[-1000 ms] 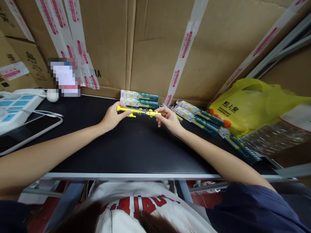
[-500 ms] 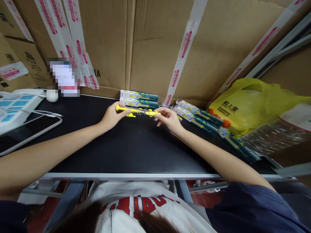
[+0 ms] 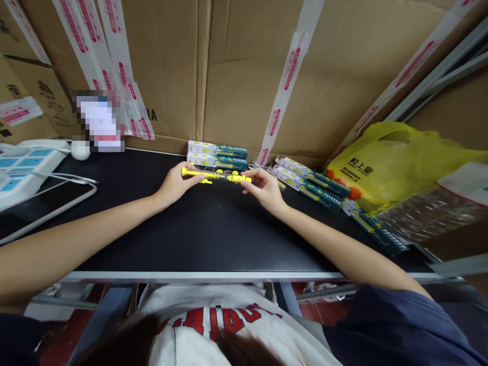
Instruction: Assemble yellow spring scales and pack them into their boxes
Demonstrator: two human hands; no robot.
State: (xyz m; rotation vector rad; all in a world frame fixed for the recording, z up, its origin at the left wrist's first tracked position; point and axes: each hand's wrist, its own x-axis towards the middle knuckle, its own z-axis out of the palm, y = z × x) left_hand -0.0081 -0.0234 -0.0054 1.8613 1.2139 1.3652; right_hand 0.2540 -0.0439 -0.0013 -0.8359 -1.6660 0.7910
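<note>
The left grip (image 3: 176,184) and right grip (image 3: 269,189) pinch opposite ends of the yellow device (image 3: 216,175), at 6 o'clock from the stacked boxes (image 3: 217,155); uneven finger pressure could drop it onto the tabletop (image 3: 224,234).

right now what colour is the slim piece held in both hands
The slim piece is mostly yellow, shown in the head view.

I am wearing a pale shirt (image 3: 295,330) with red lettering (image 3: 214,325) across it; navy sleeves (image 3: 389,325) are showing left and right.
</note>
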